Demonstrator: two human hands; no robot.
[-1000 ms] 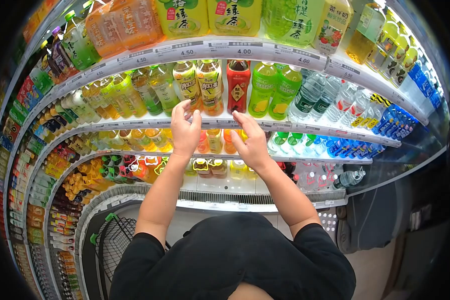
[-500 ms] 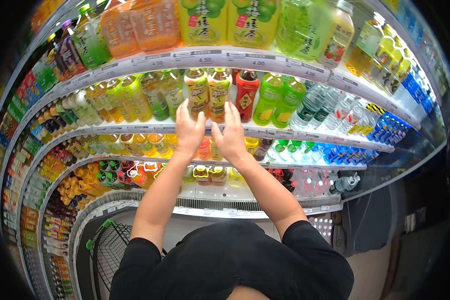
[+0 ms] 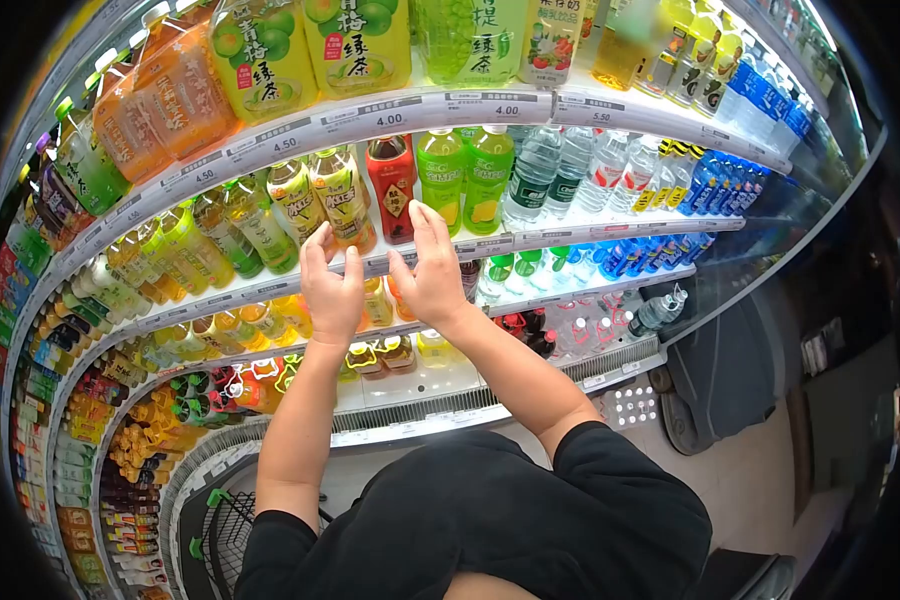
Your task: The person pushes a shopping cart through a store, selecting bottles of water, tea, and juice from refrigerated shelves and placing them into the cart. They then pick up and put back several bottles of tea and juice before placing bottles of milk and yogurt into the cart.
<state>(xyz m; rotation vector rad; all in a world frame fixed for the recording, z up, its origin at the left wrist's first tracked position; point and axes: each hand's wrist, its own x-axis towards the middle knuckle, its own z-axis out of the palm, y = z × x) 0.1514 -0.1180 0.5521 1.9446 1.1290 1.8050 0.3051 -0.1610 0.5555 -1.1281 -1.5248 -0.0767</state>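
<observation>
The long, curved white shelf (image 3: 610, 232) carries a red plastic bottle (image 3: 393, 188), right of two yellow-labelled plastic bottles (image 3: 341, 202). Nearer, the left hand (image 3: 333, 295) and right hand (image 3: 436, 280) are empty, fingers open, slightly bent. Careful reaching needs clearance from the shelf edge.

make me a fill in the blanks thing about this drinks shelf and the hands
On the same shelf as the green bottles, the bottle just left of them is ____.
Nearer that bottle than the left hand is the ____ hand.
The person's shirt is ____.

Missing words: red; right; black.
</observation>
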